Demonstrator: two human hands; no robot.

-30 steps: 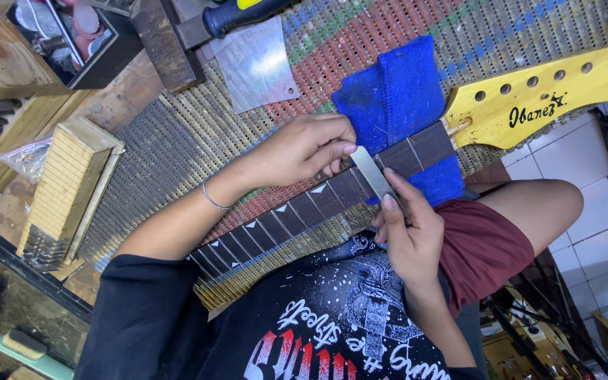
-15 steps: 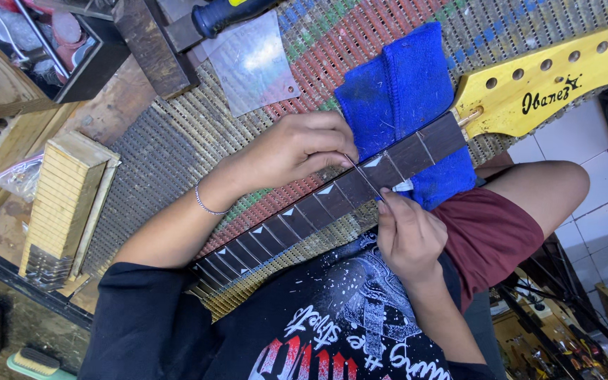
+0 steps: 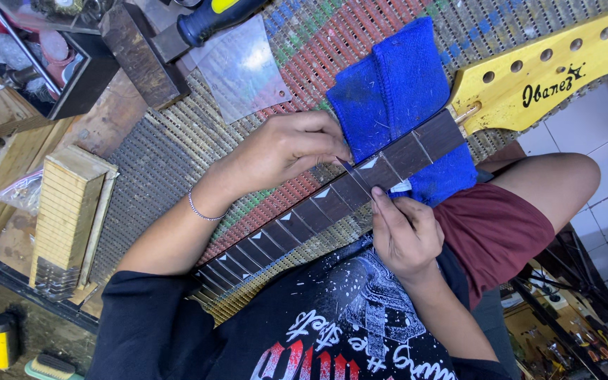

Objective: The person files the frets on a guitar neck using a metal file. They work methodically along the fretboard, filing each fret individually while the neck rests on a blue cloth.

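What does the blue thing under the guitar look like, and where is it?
Find the long dark guitar neck lying slantwise across the woven mat. Near its yellow headstock, a folded blue cloth sits under the neck, poking out both sides. It is the only soft, bright blue thing there.

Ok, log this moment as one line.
left hand: pinches metal strip; right hand: touches its other end; strip: across guitar neck; neck: over blue cloth
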